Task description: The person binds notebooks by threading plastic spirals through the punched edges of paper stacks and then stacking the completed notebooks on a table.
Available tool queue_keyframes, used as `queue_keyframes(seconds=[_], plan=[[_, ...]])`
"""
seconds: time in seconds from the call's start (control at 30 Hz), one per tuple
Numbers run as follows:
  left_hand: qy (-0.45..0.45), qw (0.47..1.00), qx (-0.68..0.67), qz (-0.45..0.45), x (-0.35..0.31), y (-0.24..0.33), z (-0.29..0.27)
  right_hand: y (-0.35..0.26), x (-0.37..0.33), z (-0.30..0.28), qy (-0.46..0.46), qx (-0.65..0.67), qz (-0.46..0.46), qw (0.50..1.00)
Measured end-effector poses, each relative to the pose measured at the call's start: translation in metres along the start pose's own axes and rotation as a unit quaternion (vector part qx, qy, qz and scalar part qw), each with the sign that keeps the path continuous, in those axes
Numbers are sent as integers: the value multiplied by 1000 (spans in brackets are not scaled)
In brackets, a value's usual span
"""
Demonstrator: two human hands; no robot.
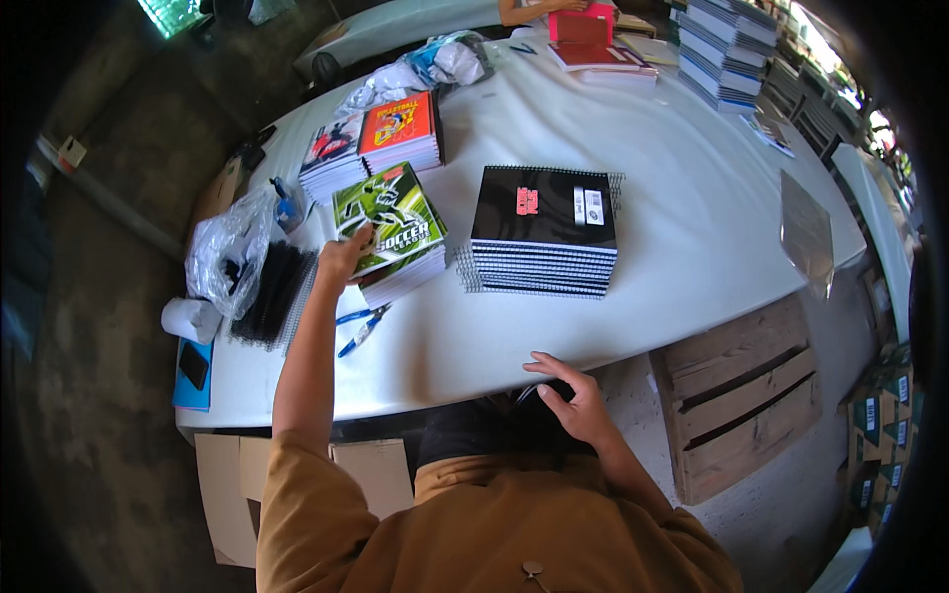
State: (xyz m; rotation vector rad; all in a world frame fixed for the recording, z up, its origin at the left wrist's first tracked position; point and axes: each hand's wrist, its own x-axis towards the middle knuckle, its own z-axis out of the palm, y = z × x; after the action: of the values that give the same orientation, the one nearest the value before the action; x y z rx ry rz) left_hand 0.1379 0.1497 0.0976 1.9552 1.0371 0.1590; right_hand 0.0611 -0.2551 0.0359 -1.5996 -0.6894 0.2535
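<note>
My left hand (pixel 346 259) pinches the lower left corner of a green notebook (pixel 397 210) with a sports picture on its cover. The thumb lies on top; the other fingers are mostly hidden. That notebook rests slightly askew on a stack of notebooks (pixel 407 279). Just below the stack lie blue-handled pliers (pixel 358 334). Right of it stands a pile of black-covered spiral notebooks (pixel 544 212), with wire coils sticking out at the sides. My right hand (pixel 575 397) hovers by the near table edge, its fingers apart and nothing in them.
Left on the white-covered table (pixel 692 257) are black binding coils (pixel 272 296) and a clear plastic bag (pixel 232 252). Behind stand more notebooks (pixel 400 128). Tall notebook piles (pixel 722 49) and a person's arm (pixel 529 10) show at the far side. A wooden crate (pixel 741 400) stands at right.
</note>
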Motion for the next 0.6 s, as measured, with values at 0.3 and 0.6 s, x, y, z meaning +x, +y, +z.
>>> queue_keyframes(seconds=[0.3, 0.6], plan=[[150, 749, 396, 510, -80, -29, -2, -43, 78, 30, -72, -158, -185, 967], [48, 746, 345, 567, -203, -27, -18, -40, 99, 82, -42, -391, -264, 880]])
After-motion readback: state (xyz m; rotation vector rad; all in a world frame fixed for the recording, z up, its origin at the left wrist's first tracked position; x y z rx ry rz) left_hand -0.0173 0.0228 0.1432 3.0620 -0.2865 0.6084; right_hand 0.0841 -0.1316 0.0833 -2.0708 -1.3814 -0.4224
